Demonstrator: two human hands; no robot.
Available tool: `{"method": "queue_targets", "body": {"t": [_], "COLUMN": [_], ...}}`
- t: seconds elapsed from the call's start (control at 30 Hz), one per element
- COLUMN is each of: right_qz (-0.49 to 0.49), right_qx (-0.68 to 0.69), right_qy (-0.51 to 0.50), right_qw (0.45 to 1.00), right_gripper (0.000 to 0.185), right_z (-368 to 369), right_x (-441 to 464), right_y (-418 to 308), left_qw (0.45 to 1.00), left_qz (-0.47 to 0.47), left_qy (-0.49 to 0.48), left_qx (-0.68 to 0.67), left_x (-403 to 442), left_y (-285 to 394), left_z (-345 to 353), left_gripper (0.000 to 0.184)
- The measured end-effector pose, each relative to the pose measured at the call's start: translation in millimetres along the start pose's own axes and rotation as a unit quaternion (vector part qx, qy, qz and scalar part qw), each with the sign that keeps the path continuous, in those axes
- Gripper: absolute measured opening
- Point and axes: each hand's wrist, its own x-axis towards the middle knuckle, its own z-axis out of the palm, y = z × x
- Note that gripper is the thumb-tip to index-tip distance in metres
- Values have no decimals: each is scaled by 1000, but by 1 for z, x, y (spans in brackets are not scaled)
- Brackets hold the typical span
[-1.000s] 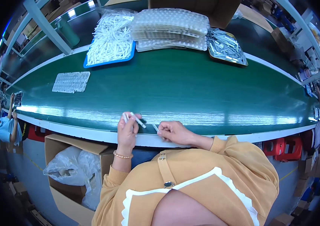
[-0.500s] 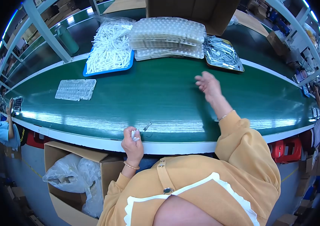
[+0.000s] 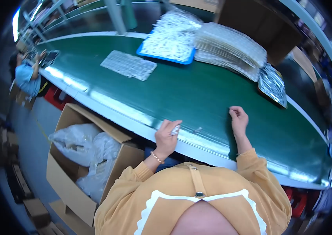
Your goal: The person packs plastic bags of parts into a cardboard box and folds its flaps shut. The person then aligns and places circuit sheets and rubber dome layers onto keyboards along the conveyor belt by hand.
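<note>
My left hand (image 3: 167,137) is closed around a few small white plastic pieces (image 3: 175,130), which stick out between its fingers near the front edge of the green work surface. My right hand (image 3: 239,121) hovers over the surface to the right, thumb and fingers drawn together; anything between the fingertips is too small or blurred to make out. A small thin part (image 3: 198,130), greyish and blurred, lies on the green surface between my two hands, touched by neither.
At the back stand a blue tray (image 3: 192,58) of white pieces, stacked clear dimpled sheets (image 3: 232,43) and a tray of silvery parts (image 3: 272,86). One clear sheet (image 3: 128,65) lies flat. An open carton (image 3: 72,188) with plastic bags stands left. A person (image 3: 28,76) works far left.
The view has turned and tilted. My right hand has come back from near the silvery parts toward my body, its fingers now closer together. My left hand still holds the white pieces.
</note>
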Motion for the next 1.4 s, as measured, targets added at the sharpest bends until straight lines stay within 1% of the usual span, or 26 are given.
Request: {"method": "queue_targets", "body": {"t": [0.07,0.13,0.2,0.23,0.27,0.33,0.4,0.47,0.5,0.53,0.6,0.63,0.67,0.73,0.8,0.87,0.9,0.93,1.0,1.03,1.13,1.17,1.27,1.33,1.37,1.4], "right_qz": [16,32,109,134,131,175,152,141,141,134,136,148,143,179,177,178,176,171,183,180,166,162,160,162,159,159], "right_qx": [37,109,162,201,207,215,222,240,245,232,296,295,299,290,291,288,279,285,293,298,280,275,266,253,241,242], "right_qy": [2,14,17,7,-7,-102,-201,-270,-300,-340,-357,-363,-362,-351,-344,-348,-352,-349,-377,-371,-397,-380,-355,-341,-330,-327], "right_qw": [999,993,981,970,969,955,942,922,911,902,876,871,871,872,875,874,876,876,860,861,858,868,882,891,899,900], "right_gripper": [8,9,12,14,14,14,15,15,14,18,25,30,30,32,37,43,45,45,46,46,27,17,11,8,6,6], "right_z": [-5,-5,-4,1,10,30,54,71,76,83,83,81,79,69,63,58,56,54,51,50,45,44,38,34,32,31], "right_x": [2,5,8,6,2,-12,-34,-63,-75,-85,-95,-95,-91,-89,-88,-88,-89,-89,-89,-89,-92,-93,-93,-90,-89,-86], "right_y": [0,0,-10,-24,-38,-63,-81,-100,-108,-103,-100,-99,-102,-106,-106,-102,-100,-101,-101,-100,-94,-93,-92,-87,-84,-82], "left_qw": [999,999,998,998,997,998,998,997,999,998,998,996,996,997,997,996,994,993,993,989,991,990,986,975,974,974], "left_qz": [5,-31,9,1,-7,9,27,12,6,15,-19,-18,-12,2,9,61,74,82,37,41,41,42,7,-28,-41,-38], "left_qy": [-22,-29,-32,-39,-50,-25,-6,-29,-20,2,-26,-33,-32,-34,-38,-24,-32,-33,-95,-118,-123,-127,-164,-222,-221,-223], "left_qx": [24,11,45,55,62,63,59,65,47,53,62,78,80,67,66,61,69,72,65,73,42,42,11,-9,-24,-24], "left_x": [2,0,2,2,2,3,3,2,0,-1,-1,-1,0,-1,-1,-1,-1,-3,-10,-15,-21,-21,-20,-17,-15,-14], "left_y": [5,4,6,6,6,6,6,5,5,7,7,7,7,9,10,8,7,6,8,7,11,12,15,20,23,24], "left_z": [-2,0,-1,-2,-3,-5,-5,-5,-3,-4,-5,-5,-4,-4,-6,-2,-2,0,3,9,23,24,26,23,21,19], "left_gripper": [22,25,22,21,20,21,21,22,22,21,21,22,22,25,26,28,35,35,48,54,52,52,52,52,44,44]}}
